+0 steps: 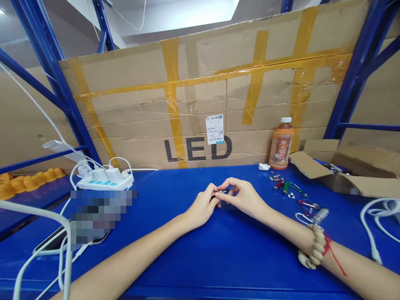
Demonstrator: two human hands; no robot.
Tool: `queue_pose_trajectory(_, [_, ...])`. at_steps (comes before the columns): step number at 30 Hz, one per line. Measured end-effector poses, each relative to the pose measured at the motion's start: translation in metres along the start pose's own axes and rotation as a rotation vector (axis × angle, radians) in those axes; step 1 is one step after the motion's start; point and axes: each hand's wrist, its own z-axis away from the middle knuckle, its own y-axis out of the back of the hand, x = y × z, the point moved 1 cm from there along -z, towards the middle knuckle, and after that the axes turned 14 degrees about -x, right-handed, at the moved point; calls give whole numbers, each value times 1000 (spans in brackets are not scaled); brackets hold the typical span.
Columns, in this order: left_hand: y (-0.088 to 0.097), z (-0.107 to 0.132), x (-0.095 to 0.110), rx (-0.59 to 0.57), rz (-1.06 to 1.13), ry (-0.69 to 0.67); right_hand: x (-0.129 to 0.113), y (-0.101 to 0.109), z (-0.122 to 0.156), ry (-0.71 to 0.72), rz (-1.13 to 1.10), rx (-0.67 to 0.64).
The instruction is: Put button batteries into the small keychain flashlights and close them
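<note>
Over the middle of the blue table top (200,258), my two hands meet at the fingertips. My left hand (202,209) is closed, its fingers pressed round a small dark object with a shiny metal end (223,191). Thumb and forefinger of my right hand (245,196) pinch the same object from the other side. Most of it is hidden by the fingers, so its kind cannot be made out. To the right lie a green carabiner keychain (286,188), a red metal piece (278,185), a red carabiner (306,205) and a silver cylinder (320,216).
Several small round metal pieces (275,178) lie near an orange-labelled bottle (281,143). An open cardboard box (340,183) stands at right, beside a white cable (368,229). A power strip (108,181) with cables sits left. Taped cardboard (140,125) walls the back.
</note>
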Motion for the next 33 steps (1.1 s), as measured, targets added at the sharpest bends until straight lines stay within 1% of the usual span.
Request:
queue_pose_trajectory(3, [0,-1,1,0,15,4,0,2,-1,-19,-20,11])
queue_pose_trajectory(6, [0,-1,4,9,13,-17,4,2,-2,-44,-135,34])
queue_pose_trajectory(10, [1,0,8,38,-11,-11,8,5,-4,-146,-344,135])
queue_pose_trajectory(13, [2,2,10,52,-28,3,9,10,-3,-221,-439,196])
queue_pose_trajectory(18, [3,3,13,43,-61,8,9,12,-2,-351,-580,235])
queue_pose_trajectory(21, [2,2,13,56,-46,-5,9,11,-2,-384,-623,220])
queue_pose_trajectory(25, [1,2,10,55,-26,-20,8,7,-2,-388,-648,171])
queue_pose_trajectory(30, [1,3,8,46,-15,-17,10,5,-3,-324,-619,114])
queue_pose_trajectory(33, [0,3,7,40,-29,-15,9,5,-3,-300,-593,101])
